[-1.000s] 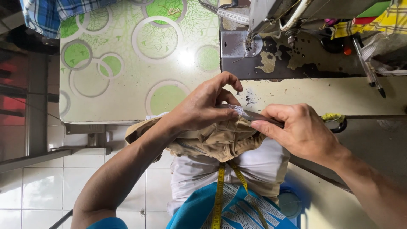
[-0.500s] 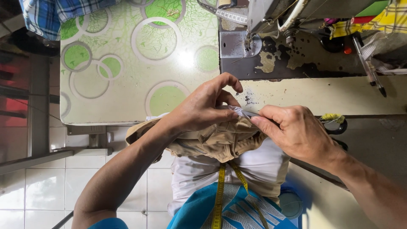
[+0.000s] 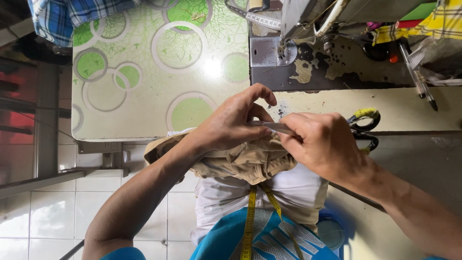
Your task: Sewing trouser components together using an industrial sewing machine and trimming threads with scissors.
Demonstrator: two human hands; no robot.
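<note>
A bunched tan garment [image 3: 240,161] lies in my lap, in front of the table edge. My left hand [image 3: 231,120] pinches the top of the cloth with thumb and fingers. My right hand [image 3: 322,144] grips a thin pale blade-like tool [image 3: 274,127] whose tip points left into the cloth at my left fingertips. The two hands touch over the fabric. A yellow measuring tape [image 3: 250,216] hangs down my chest below the garment.
A sewing machine [image 3: 308,19] stands on a worn dark base [image 3: 337,72] at the top. Scissors with yellow-wrapped handles [image 3: 363,125] lie by my right hand. A table with green circle cloth [image 3: 159,62] spreads left, with plaid fabric [image 3: 72,17] at its far corner. Two pens [image 3: 416,77] lie at right.
Both hands stay on the garment. My right hand has shifted slightly left and down, bringing the tool closer against my left fingertips.
</note>
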